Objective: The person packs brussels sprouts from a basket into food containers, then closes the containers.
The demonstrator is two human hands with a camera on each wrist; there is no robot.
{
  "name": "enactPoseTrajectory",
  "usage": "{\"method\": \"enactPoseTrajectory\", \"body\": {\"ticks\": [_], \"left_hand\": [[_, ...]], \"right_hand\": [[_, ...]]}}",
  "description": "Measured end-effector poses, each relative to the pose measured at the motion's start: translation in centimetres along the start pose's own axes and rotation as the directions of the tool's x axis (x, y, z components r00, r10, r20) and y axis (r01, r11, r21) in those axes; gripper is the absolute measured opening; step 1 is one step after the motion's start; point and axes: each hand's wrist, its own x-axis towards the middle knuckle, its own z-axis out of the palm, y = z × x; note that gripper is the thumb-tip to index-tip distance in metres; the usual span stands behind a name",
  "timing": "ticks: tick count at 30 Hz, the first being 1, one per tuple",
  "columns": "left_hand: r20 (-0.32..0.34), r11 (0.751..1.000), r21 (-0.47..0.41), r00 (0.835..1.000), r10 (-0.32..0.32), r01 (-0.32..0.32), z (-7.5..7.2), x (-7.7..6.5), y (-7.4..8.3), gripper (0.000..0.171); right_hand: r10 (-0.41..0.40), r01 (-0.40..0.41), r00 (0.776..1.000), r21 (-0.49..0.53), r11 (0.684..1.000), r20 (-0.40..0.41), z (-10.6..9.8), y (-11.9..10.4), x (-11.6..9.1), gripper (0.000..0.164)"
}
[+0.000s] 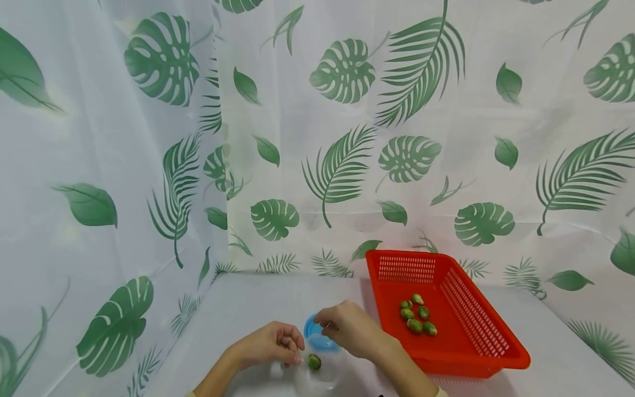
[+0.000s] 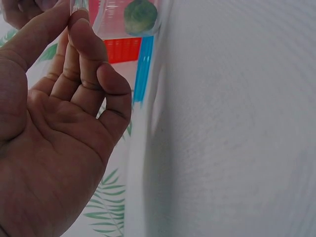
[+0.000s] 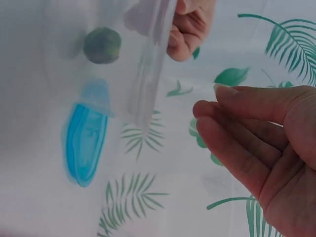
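Note:
A clear plastic container (image 3: 136, 69) stands on the table with one Brussels sprout (image 1: 315, 362) inside. My left hand (image 1: 274, 345) pinches its rim between thumb and fingertips, as the left wrist view shows. My right hand (image 1: 351, 330) is raised beside the container, on the basket side. Its thumb and fingers (image 3: 232, 158) are loosely bent towards each other, with nothing between them. A blue lid (image 3: 86, 143) lies flat on the table just behind the container and is partly seen through its clear wall.
To the right is a red plastic basket (image 1: 488, 353) with perforated sides. Several Brussels sprouts (image 1: 415, 326) lie on its floor. A white sheet with green leaf prints (image 1: 342, 165) hangs behind the table (image 1: 258, 295) and along its left side.

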Motion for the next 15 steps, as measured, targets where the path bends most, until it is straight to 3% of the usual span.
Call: {"method": "enactPoseTrajectory", "body": {"ticks": [9,15], "left_hand": [[0.001,1.0,-0.003,1.0,0.009,-0.009,0.3,-0.1,0.1,0.035],[0.01,1.0,-0.014,1.0,0.006,-0.006,0.1,0.0,0.0,0.029]], "right_hand": [[-0.006,0.002,0.998,-0.049,0.999,-0.069,-1.0,-0.3,0.1,0.034],[0.004,-0.014,0.994,-0.096,0.995,-0.106,-1.9,-0.6,0.3,0.042]]}}
